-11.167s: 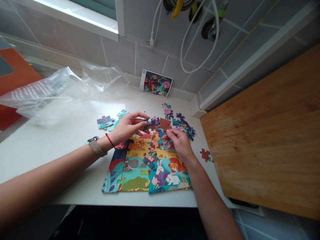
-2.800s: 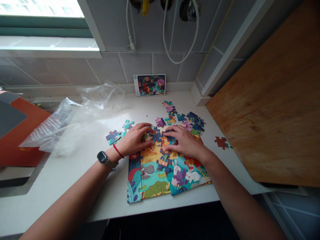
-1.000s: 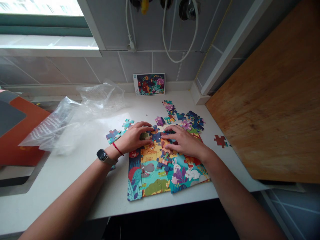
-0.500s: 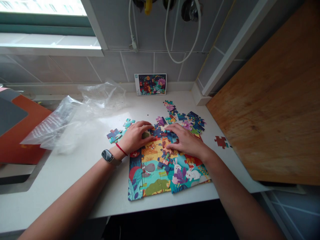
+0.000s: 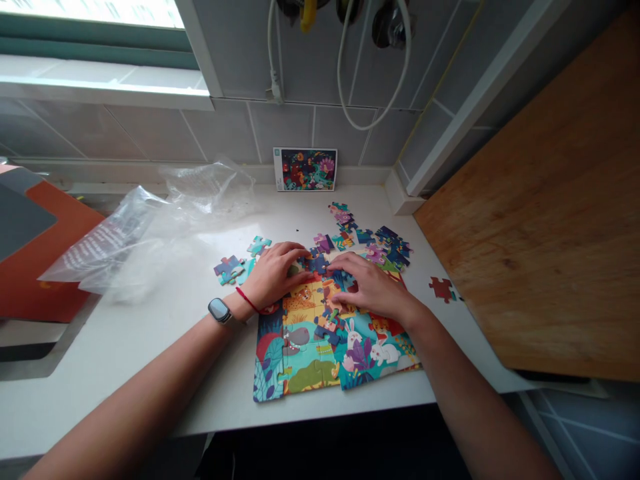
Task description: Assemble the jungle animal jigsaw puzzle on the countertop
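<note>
A colourful animal jigsaw puzzle (image 5: 310,353), made of joined pieces, lies near the counter's front edge. My left hand (image 5: 277,273) rests at its upper left, with the thumb apart from the curved fingers. Opposite it, my right hand (image 5: 367,283) reaches over the upper right, thumb and fingers also apart. Between my fingertips is a dark blue puzzle piece (image 5: 318,263); whether either hand grips it, I cannot tell. A loose cluster of pieces (image 5: 330,323) lies on top of the puzzle's middle. My right hand and forearm hide part of the puzzle.
Loose pieces (image 5: 393,247) are heaped behind my right hand, and others (image 5: 230,269) lie left of my left hand. A red-brown piece (image 5: 441,289) sits near the wooden board (image 5: 540,233). A picture card (image 5: 306,170) leans on the wall. Clear plastic bags (image 5: 145,233) lie left.
The view has shifted slightly. My right hand has moved down a little over the puzzle; my left hand stays nearly in place.
</note>
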